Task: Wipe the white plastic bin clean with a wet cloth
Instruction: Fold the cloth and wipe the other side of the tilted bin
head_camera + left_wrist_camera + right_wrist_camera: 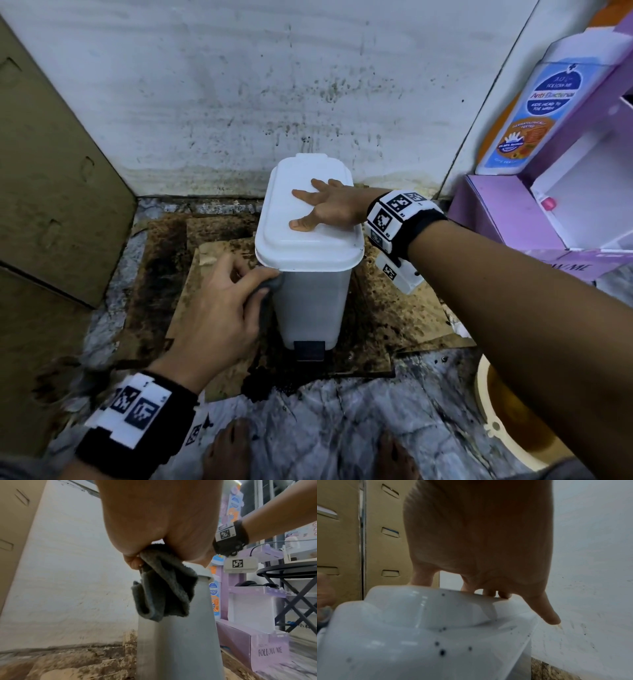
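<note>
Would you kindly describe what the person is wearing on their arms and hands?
Both forearms are bare, with no sleeves or gloves. The left wrist and the right wrist each carry a black band with white blocks printed with black square marker patterns.

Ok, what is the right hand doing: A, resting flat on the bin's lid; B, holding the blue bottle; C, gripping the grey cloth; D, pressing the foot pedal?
A: the right hand lies with spread fingers on the white bin's lid, while the left hand holds the grey cloth.
</note>
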